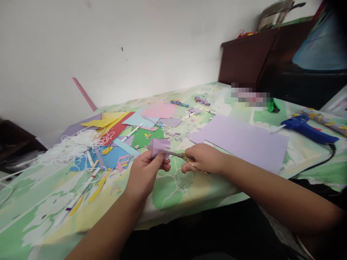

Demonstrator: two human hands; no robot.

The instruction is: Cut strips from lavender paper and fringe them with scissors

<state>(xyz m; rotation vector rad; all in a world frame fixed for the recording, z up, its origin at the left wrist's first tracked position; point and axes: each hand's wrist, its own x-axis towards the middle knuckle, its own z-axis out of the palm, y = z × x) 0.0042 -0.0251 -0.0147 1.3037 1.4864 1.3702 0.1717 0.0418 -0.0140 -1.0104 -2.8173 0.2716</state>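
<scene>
Over the front of the table, my left hand [148,169] pinches a small piece of purple paper [161,145] between thumb and fingers. My right hand [202,159] is closed around the handles of ornate gold-coloured scissors [182,155]. The scissor blades reach left to the lower edge of the purple piece, close to my left fingertips; whether the paper lies between them I cannot tell. Behind my right hand lies a large purple sheet [244,139] with a corner cut out. Small purple scraps [175,135] are scattered just beyond my hands.
On the left are a heap of white string [73,144], coloured paper sheets [119,126] and several markers [132,132]. A blue glue gun [309,128] with a black cord lies at right. Decorated paper rolls [179,103] lie farther back. A white wall [135,54] stands behind the table.
</scene>
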